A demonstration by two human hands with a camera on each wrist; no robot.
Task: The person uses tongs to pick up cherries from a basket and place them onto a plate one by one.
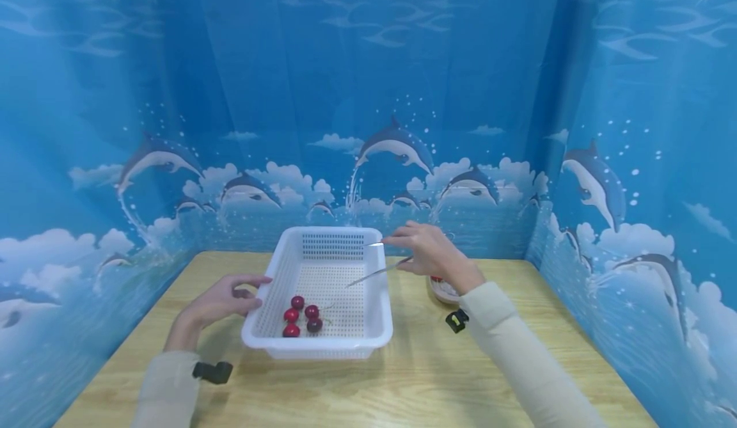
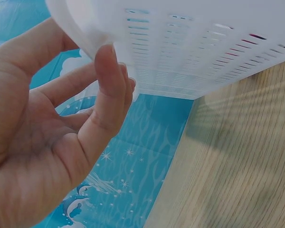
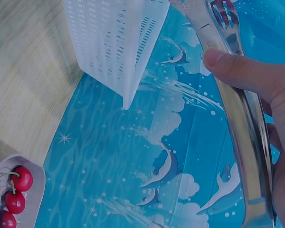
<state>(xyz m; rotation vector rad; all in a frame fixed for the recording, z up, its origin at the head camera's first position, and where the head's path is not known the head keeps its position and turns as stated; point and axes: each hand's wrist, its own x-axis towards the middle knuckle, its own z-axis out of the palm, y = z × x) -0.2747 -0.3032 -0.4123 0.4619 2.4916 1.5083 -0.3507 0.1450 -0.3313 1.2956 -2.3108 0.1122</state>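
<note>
My left hand (image 1: 224, 300) holds the left rim of a white slotted plastic basket (image 1: 377, 300), its fingertips at the edge. Several red cherries (image 1: 291, 315) with stems lie in the basket's near left part. Above the basket's right side, my right hand (image 1: 428, 252) grips metal tongs (image 1: 374, 273), whose two arms spread apart over the basket. In the right wrist view, the thumb presses along one tong arm, and dark red shows through the slotted end. Partly hidden under the right forearm stands a small pale bowl (image 3: 36, 190) with cherries (image 3: 15, 203) inside.
The basket and bowl stand on a light wood-grain table (image 1: 437, 377). Blue cloth (image 1: 368, 95) printed with dolphins and clouds hangs at the back and both sides. Black cameras (image 1: 213, 372) are on both wrists.
</note>
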